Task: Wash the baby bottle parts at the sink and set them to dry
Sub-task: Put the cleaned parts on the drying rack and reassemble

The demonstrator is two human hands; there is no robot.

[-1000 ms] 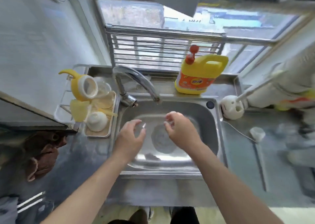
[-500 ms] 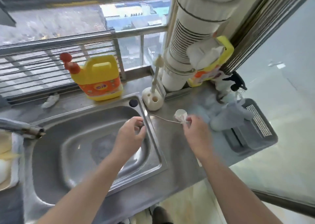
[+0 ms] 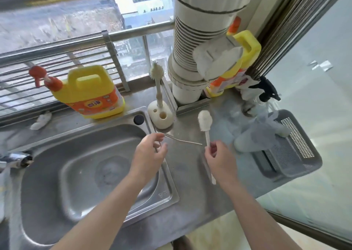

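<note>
My right hand (image 3: 221, 160) grips the white handle of a sponge brush (image 3: 205, 119) and holds it raised over the steel counter, with the sponge head pointing away from me. My left hand (image 3: 149, 152) hovers over the right rim of the sink (image 3: 57, 183), fingers curled. Its forefinger tip is at the end of a thin wire brush (image 3: 182, 140) lying on the counter. I cannot tell whether that hand holds anything. A pale, blurred bottle-like part (image 3: 247, 141) lies against the grey basket (image 3: 301, 154) on the right.
A yellow detergent jug (image 3: 91, 95) stands behind the sink. Beside it is a white stand with an upright bottle brush (image 3: 160, 114). A wide ribbed pipe (image 3: 198, 46), a second yellow jug (image 3: 247, 55) and a spray bottle (image 3: 266, 91) crowd the back right. The faucet (image 3: 17, 159) is at far left.
My view swung right, away from the drying tray on the left. My right hand left the sink, reached the counter and lifted the sponge brush. My left hand moved to the sink's right rim.
</note>
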